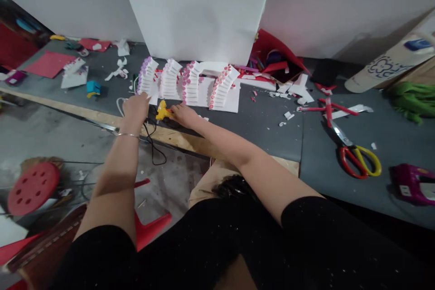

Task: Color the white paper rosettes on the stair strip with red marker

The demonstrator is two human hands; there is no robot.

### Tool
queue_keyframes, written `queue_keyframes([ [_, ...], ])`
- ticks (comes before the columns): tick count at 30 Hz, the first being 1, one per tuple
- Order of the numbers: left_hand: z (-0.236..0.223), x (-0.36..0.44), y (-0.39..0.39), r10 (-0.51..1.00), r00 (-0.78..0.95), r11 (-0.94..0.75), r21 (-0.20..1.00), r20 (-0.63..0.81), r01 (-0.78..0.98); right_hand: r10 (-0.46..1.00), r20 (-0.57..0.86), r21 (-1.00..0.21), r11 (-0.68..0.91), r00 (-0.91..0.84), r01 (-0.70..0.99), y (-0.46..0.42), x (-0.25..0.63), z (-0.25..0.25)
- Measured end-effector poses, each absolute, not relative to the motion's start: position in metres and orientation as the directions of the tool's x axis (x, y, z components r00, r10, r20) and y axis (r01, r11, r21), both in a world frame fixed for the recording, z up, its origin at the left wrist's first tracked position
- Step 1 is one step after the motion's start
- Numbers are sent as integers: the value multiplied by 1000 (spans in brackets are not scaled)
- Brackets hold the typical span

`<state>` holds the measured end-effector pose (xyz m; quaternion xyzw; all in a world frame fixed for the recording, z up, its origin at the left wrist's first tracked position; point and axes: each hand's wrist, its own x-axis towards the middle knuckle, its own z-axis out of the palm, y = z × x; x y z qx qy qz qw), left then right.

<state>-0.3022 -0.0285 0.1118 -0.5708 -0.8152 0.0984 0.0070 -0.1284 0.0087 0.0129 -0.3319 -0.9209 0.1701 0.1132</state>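
Observation:
My left hand [136, 108], with a bangle on its wrist, is closed at the table's front edge, below the leftmost fan of white pieces with purple round tips [147, 77]. Something small and pale shows at its fingertips, too small to name. Close by on the right, my right hand [184, 114] has its fingers round a yellow glue gun [163, 111], partly hidden by the hand. A black cord [152, 145] hangs over the edge below. Beyond the hands, several such fans, the rightmost with red tips [222, 88], lie on a white board [233, 99].
Scissors with red and yellow handles [353, 161], a purple device [414, 183] and a large white bottle [387, 65] are on the right. Paper scraps [288, 115] litter the table. At left lie red sheets [50, 64] and a small blue-and-yellow object [93, 87]. A red stool [34, 188] stands below.

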Motion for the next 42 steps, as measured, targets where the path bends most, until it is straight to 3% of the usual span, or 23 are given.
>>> queue_keyframes([
  [6,109,-292,-16,953,-290,267,-204,-92,942,689,77,-401,684,-721,610,-8,-45,-8],
  [10,118,-271,2,952,-303,306,-124,42,944,775,60,-421,591,-629,688,-6,35,-14],
  [13,114,-220,19,956,-262,266,-12,131,964,873,73,-447,461,-482,767,14,99,-14],
  [14,109,-195,24,963,-227,215,90,144,972,903,81,-454,410,-422,791,24,119,-13],
  [17,87,-107,38,998,40,-51,351,38,935,967,94,-467,254,-237,847,53,173,-6],
  [21,55,3,53,944,316,-204,592,-91,780,990,132,-463,112,-56,879,72,227,0],
  [26,29,73,64,897,437,-310,601,-72,737,966,248,-448,45,76,893,60,264,1],
  [30,43,56,87,853,520,-451,576,52,682,923,372,-456,87,101,886,47,273,7],
  [33,78,5,132,909,386,-410,508,159,757,918,388,-467,120,82,876,48,269,18],
  [38,147,-95,222,949,-95,-57,461,300,885,925,380,-591,245,-2,768,76,243,45],
  [42,180,-149,261,910,-290,140,440,296,887,910,411,-686,354,-63,635,132,211,69],
])
